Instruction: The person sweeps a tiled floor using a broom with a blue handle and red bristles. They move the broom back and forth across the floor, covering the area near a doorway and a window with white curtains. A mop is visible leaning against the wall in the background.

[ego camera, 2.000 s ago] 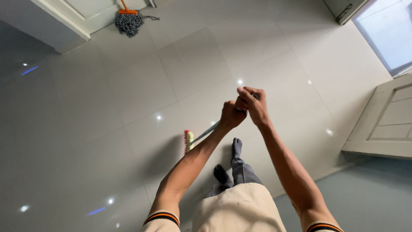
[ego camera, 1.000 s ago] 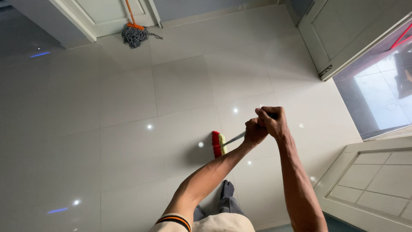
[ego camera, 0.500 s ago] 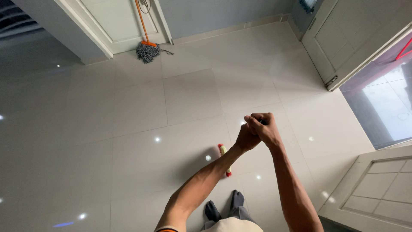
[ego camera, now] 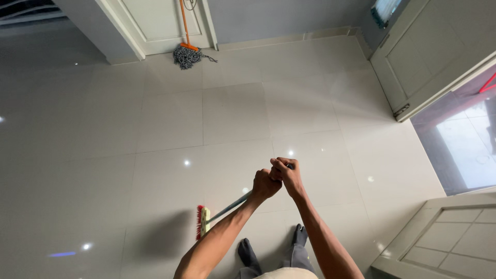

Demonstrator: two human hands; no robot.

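Over the glossy tiled floor, my left hand and right hand are fists closed tight around the top of the broom handle, touching each other. Its red-bristled broom head rests on the tiles near left of my feet. Far off, a mop leans by a door.
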